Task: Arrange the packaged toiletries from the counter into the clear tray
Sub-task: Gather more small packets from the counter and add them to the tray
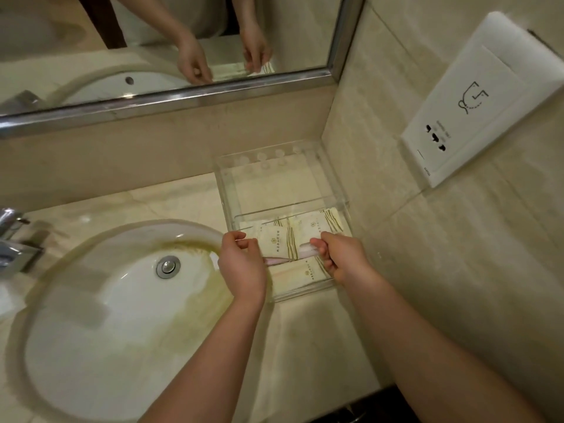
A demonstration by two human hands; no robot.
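Left hand [241, 264] and right hand [338, 254] each pinch an end of a long pale packet [293, 253], held across the clear tray [343, 203] above the cream sachets [276, 241] lying inside. Lowered carelessly, it may skew those sachets or catch the tray's rim beside the sink [61, 270].

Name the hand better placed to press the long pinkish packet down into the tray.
Probably right: the right hand sits over the clear tray, holding the pinkish packet; the left hand hangs outside the rim.
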